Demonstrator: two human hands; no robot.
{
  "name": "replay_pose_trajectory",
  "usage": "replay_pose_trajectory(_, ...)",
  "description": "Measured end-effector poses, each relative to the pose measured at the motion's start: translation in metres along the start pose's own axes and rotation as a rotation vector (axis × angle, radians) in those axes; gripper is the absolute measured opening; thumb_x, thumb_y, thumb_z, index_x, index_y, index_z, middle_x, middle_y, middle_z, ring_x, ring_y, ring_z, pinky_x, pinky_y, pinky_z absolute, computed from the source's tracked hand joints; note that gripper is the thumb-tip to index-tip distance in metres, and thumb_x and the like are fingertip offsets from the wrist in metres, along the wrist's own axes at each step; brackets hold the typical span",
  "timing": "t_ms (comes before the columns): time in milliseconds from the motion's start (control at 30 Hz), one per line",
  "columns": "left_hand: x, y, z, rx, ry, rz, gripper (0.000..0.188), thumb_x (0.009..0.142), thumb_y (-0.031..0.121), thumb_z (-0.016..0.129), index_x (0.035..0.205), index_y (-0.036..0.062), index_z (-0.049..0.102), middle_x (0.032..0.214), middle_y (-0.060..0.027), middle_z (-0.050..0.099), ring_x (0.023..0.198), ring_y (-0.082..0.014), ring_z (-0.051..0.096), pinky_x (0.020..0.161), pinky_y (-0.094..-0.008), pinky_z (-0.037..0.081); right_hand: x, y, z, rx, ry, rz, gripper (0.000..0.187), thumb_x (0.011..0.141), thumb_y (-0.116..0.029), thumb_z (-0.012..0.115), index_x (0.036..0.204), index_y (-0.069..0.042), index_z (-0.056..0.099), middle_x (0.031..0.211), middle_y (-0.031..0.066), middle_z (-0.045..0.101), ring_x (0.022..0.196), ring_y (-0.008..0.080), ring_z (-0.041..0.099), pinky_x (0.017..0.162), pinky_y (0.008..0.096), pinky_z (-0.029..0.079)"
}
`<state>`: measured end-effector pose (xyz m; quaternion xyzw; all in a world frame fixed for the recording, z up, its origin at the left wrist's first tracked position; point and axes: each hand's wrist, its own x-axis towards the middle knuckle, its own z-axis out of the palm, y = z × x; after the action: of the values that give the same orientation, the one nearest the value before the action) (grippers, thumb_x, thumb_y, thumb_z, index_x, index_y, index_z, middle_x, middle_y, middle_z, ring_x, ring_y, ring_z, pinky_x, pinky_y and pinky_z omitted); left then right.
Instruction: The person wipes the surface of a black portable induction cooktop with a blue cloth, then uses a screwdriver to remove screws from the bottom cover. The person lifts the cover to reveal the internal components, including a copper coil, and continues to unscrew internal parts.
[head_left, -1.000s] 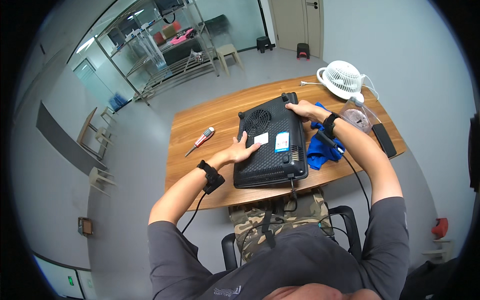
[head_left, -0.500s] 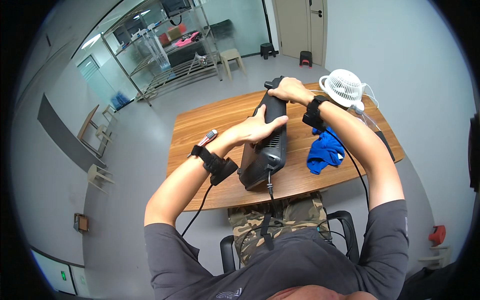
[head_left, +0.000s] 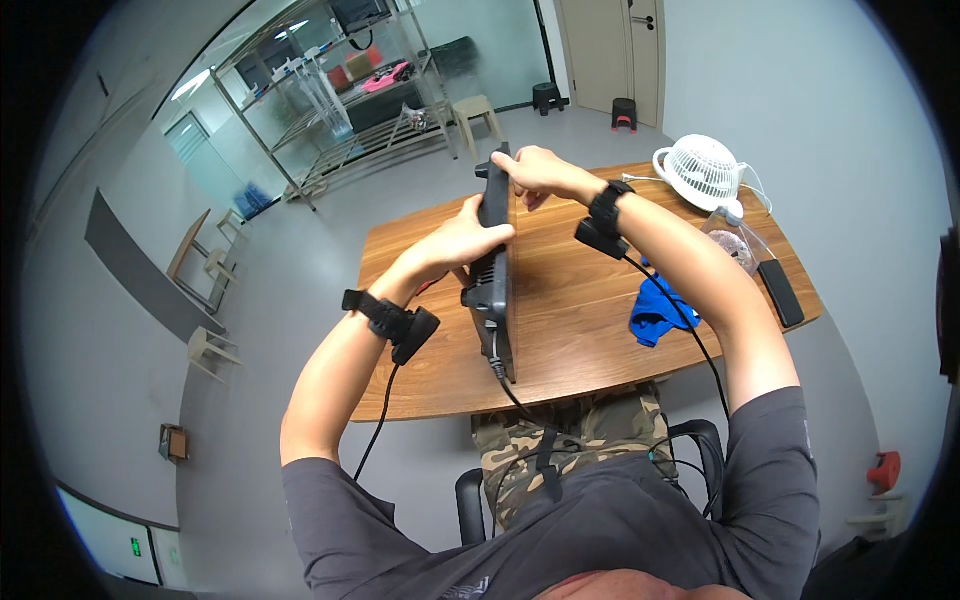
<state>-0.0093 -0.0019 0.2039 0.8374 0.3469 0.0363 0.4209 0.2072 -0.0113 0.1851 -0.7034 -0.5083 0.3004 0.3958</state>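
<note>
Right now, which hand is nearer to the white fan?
The right. The right hand is at the far end of the black corded appliance, left of the white fan; the left hand is on the appliance's side, farther left and closer to the person's body.

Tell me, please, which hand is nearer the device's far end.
The right hand touches the far end of the black device; the left hand is nearer its cord.

Green sign (head_left: 136, 547) and shirt logo (head_left: 467, 588), both illegible

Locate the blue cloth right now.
In the head view, the blue cloth lies right of centre on the table, between the black appliance and the black bar.
</note>
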Motion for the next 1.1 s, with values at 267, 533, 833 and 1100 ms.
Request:
replay_pose_trajectory(267,-0.025,-0.060,-0.032,-0.293,0.058,0.012,0.096,0.088,0.028,0.062,0.165,0.0094,0.008,0.094,-0.0085,0.066,0.070,-0.0123,0.064,0.051,-0.0322,0.052,-0.061,0.113,0.029,-0.280,-0.235,-0.245,0.070,0.107,-0.056,0.040,0.137,0.005,0.056,0.129,0.0312,0.063,0.123,0.0442,0.059,0.105,0.0494,0.046)
replay_pose_trajectory(533,0.007,-0.146,-0.006,-0.653,0.076,0.088,0.083,0.092,0.024,0.049,0.166,0.0231,0.012,0.082,0.0006,0.056,0.054,-0.0079,0.052,0.049,-0.0244,0.047,-0.091,0.176,0.063,-0.151,-0.357,-0.134,0.073,0.108,-0.055,0.038,0.151,0.005,0.040,0.146,0.0301,0.052,0.137,0.0408,0.051,0.115,0.0446,0.041)
replay_pose_trajectory(833,0.019,-0.146,0.025,-0.796,-0.054,0.055,0.073,0.095,0.031,0.051,0.162,0.0214,0.023,0.148,-0.0125,0.045,0.123,-0.0232,0.058,0.090,-0.0391,0.059,-0.119,0.192,0.036,-0.080,-0.162,0.031,0.077,0.105,-0.057,0.044,0.138,0.012,0.053,0.133,0.0333,0.061,0.126,0.0412,0.060,0.108,0.0446,0.045)
replay_pose_trajectory(1100,0.029,-0.155,0.056,-0.898,0.003,-0.133,0.048,0.099,0.031,0.066,0.138,0.0073,0.051,0.128,-0.0154,0.064,0.111,-0.0244,0.068,0.091,-0.0400,0.062,-0.147,0.180,0.014,-0.271,-0.102,0.015,0.073,0.103,-0.052,0.052,0.132,0.014,0.057,0.117,0.0376,0.066,0.115,0.0479,0.064,0.102,0.0488,0.050)
